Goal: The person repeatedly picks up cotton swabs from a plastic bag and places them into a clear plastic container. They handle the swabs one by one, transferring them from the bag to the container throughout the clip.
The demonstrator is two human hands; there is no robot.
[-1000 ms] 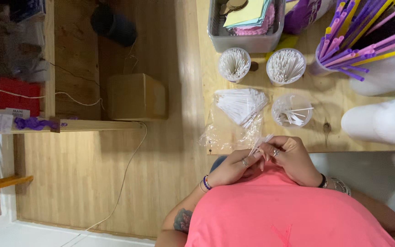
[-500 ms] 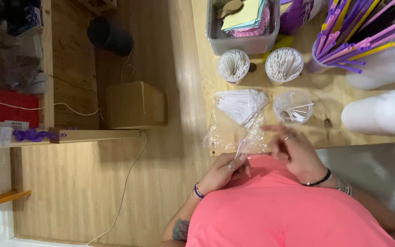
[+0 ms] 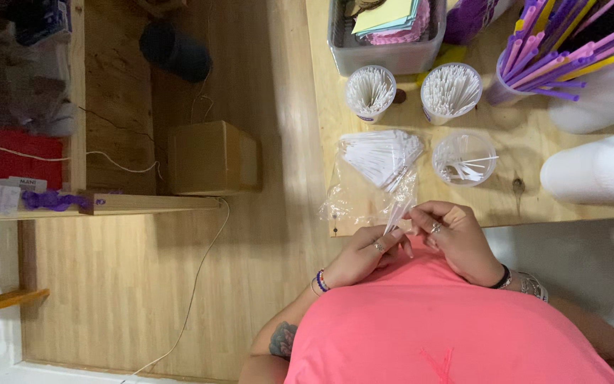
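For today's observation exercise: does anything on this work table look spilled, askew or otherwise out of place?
Nothing is spilled or broken. One small oddity: the clear plastic bag of white sticks lies open and crumpled, overhanging the table edge, sticks fanned loose. Both hands, left hand and right hand, pinch a few white sticks there.

The left hand (image 3: 367, 254) and right hand (image 3: 456, 238) meet at the near edge of the table (image 3: 520, 206), pinching a thin stick (image 3: 397, 215) between them. Just beyond lies a plastic bag of sticks (image 3: 374, 171), with a nearly empty cup (image 3: 465, 158) to its right. Farther back stand two cups full of sticks (image 3: 371, 92), a bin of paper sheets (image 3: 389, 32) behind them, and a cup of straws (image 3: 548, 50) at far right. A cardboard box (image 3: 211, 158) sits on the floor to the left.
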